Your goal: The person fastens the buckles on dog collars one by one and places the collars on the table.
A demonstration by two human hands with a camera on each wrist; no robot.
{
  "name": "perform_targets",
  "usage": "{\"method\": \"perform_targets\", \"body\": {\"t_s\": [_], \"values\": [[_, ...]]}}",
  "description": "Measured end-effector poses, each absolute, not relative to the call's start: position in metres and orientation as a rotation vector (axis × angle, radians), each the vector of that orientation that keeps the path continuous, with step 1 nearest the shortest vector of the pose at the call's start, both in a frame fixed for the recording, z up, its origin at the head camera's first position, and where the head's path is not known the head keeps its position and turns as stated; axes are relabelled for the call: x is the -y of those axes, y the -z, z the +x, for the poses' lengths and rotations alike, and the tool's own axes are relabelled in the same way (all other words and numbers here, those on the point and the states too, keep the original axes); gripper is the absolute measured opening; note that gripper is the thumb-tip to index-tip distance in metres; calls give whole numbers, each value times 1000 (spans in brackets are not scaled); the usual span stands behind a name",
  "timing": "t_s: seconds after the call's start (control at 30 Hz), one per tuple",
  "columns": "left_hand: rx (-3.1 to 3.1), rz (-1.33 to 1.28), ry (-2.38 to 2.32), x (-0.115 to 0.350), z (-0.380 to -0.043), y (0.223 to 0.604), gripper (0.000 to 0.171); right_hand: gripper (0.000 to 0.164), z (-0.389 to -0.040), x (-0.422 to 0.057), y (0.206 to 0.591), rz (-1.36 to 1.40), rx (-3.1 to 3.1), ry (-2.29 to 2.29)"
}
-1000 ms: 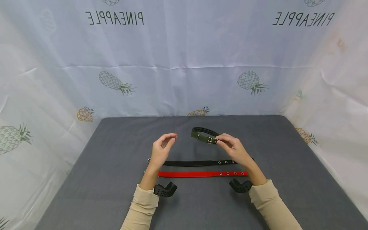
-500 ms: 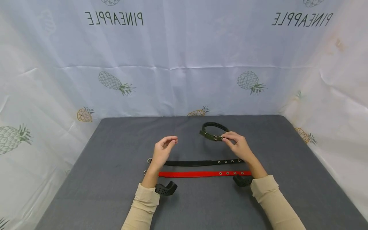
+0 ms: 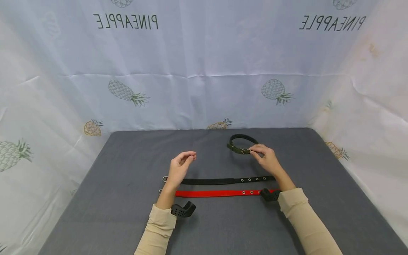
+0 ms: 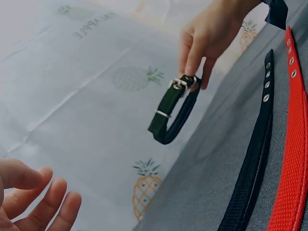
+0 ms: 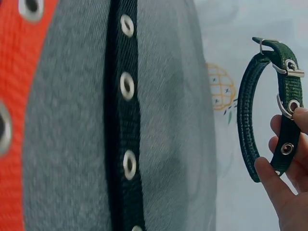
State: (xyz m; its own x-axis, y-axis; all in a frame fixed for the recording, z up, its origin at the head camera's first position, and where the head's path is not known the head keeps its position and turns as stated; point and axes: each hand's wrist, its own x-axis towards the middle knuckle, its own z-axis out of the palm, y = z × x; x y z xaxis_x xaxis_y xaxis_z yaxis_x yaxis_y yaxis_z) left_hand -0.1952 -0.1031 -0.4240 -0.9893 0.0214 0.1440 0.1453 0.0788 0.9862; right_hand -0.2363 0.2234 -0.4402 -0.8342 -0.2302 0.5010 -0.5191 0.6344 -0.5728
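Note:
My right hand (image 3: 268,160) pinches a dark green dog collar (image 3: 237,150) near its buckle, at the back right of the table. The collar is buckled into a loop and hangs in the air. In the right wrist view its metal buckle (image 5: 294,73), D-ring and eyelets show, with thumb and fingers on the strap. My left hand (image 3: 178,170) is raised over the table with relaxed fingers, holding nothing. Below the hands a black collar (image 3: 210,181) and a red collar (image 3: 207,193) lie stretched out side by side, their left ends partly hidden by the left forearm.
A grey cloth covers the table (image 3: 134,219). White curtain (image 3: 191,102) with pineapple prints stands behind it and along both sides. A black wrist mount (image 3: 183,209) sits on the left wrist; another black mount (image 3: 270,194) on the right overlaps the red collar's end.
My right hand has moved back and to the right with the green collar, whose loop now shows more widely open. The left hand has stayed nearly still.

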Motion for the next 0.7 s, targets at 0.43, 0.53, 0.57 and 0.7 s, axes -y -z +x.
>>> {"method": "perform_targets", "body": {"t_s": [0.43,0.53,0.57,0.7], "values": [[2218,-168,2103,103,-196,425,21,15,-247,-238,456,546,2556,-975],[2219,-165,2101,103,-196,425,23,14,-248,-241,460,527,2568,-972],[2224,-163,2097,103,-196,425,24,14,-248,-241,461,519,2577,-969],[2231,-160,2091,104,-197,426,26,15,-248,-242,461,490,2630,-958]]}}
